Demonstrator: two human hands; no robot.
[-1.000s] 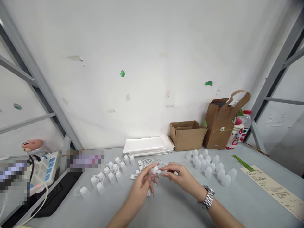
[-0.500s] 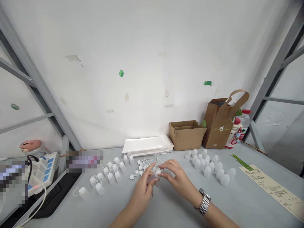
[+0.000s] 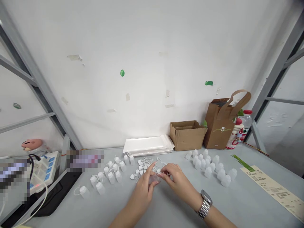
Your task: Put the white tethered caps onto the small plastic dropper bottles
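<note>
My left hand (image 3: pixel 143 186) grips a small translucent plastic bottle (image 3: pixel 154 178) just above the grey table (image 3: pixel 171 212). My right hand (image 3: pixel 177 180), with a metal watch on its wrist, pinches the bottle's top end, where a small white cap seems to sit. Just behind my fingers lies a heap of loose white caps with loops (image 3: pixel 144 165). To the left stand several capped bottles (image 3: pixel 108 176). To the right stands a cluster of uncapped bottles (image 3: pixel 211 167).
A stack of white flat sheets (image 3: pixel 148 145), an open cardboard box (image 3: pixel 187 134) and a brown paper bag (image 3: pixel 222 122) line the back wall. A printed paper strip (image 3: pixel 273 188) lies at the right. A power strip (image 3: pixel 41 171) and cables sit at the left, between metal rack posts.
Both hands have come lower and nearer to me, closing tighter around the small bottle; the right fingers now press on its top.
</note>
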